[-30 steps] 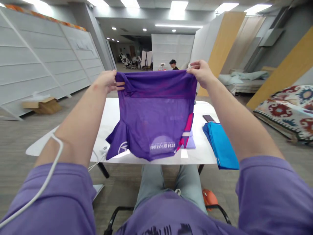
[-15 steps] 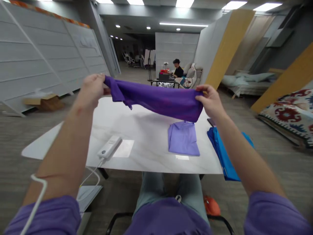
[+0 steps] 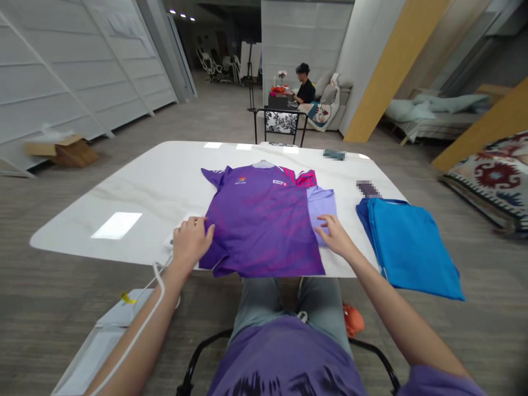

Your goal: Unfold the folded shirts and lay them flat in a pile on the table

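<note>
A purple T-shirt [image 3: 262, 220] lies spread front up on the white table, its collar pointing away from me and its hem at the near edge. My left hand [image 3: 191, 240] is closed at the shirt's lower left side, with cloth between thumb and fingers. My right hand [image 3: 336, 236] is open just beyond the right side, thumb and fingers apart, over a folded lilac garment [image 3: 322, 203]. The shirt covers part of that garment. Mostly behind my left hand is a white power strip [image 3: 169, 240].
A folded blue cloth [image 3: 412, 242] hangs over the right edge of the white table [image 3: 144, 187]. Two blurred dark items, one a flat rectangle [image 3: 368, 188], lie on the right side. A black-framed chair [image 3: 281, 122] stands opposite. Farther back, a person [image 3: 305, 85] sits by a sofa.
The purple T-shirt, held up stretched between both hands before, now lies flat on the table. Both hands have come down and nearer; the right has let go. My view has tilted down.
</note>
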Tool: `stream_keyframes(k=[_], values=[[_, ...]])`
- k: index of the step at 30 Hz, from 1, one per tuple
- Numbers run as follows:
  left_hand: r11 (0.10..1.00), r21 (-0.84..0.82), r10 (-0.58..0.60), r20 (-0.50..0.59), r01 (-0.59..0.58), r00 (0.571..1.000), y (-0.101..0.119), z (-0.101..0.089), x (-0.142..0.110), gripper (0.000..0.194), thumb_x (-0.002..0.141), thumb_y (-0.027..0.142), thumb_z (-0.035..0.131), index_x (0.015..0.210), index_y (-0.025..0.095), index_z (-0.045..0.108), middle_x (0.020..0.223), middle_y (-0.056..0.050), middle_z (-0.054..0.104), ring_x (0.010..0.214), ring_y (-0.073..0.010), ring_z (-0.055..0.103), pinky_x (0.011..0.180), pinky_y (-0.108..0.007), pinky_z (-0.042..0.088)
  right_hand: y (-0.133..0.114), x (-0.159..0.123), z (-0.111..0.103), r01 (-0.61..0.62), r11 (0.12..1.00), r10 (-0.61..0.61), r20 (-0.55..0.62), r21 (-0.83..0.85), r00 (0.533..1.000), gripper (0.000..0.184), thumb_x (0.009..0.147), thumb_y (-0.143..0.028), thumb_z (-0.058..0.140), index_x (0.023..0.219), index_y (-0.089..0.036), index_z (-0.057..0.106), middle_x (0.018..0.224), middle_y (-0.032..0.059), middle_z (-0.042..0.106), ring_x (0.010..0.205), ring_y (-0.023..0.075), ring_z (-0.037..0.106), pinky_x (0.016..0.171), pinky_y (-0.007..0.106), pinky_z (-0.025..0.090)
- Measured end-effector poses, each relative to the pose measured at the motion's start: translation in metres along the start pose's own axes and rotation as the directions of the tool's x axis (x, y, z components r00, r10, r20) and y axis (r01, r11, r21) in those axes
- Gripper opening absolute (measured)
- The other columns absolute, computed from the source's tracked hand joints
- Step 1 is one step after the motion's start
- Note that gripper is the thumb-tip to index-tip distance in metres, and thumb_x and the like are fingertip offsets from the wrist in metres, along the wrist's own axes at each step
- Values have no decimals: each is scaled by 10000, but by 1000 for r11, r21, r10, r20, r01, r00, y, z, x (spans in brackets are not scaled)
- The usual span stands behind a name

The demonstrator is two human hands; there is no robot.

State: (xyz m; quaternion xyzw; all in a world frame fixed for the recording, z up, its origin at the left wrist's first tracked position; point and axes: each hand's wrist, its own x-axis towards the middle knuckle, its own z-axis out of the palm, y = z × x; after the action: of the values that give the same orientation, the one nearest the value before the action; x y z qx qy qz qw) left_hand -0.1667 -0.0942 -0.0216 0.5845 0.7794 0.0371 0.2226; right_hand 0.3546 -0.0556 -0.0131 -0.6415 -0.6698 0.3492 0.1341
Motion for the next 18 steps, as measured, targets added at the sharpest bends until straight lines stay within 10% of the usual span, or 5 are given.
stream_keyframes(k=[3,7,18], values=[[951,3,310,9,-310,951,40,34,-14,617,1127,598,406,1595,279,651,1666,-154,637,1605,-379,542,1356,-590,428,13,29,-19,-242,931,211,-136,-275,968,645,1080,-590,589,1536,-134,596,1580,283,570,1384,402,690,1210,550,561],[915,-9,402,86,-403,912,89,77,-12,742,1119,677,424,1714,256,565,1843,-127,441,1761,-380,329,1453,-622,295,26,64,-26,-452,771,466,-85,-449,881,732,1054,-602,670,1549,-71,579,1580,332,594,1442,441,662,1195,506,547],[890,-3,451,166,-457,877,120,120,-18,879,1087,798,384,1826,321,396,1890,-90,340,1797,-382,232,1476,-683,204,54,-23,-136,-313,877,316,-52,-365,947,362,999,-567,611,1206,-271,586,1218,137,811,1039,352,794,886,443,618]])
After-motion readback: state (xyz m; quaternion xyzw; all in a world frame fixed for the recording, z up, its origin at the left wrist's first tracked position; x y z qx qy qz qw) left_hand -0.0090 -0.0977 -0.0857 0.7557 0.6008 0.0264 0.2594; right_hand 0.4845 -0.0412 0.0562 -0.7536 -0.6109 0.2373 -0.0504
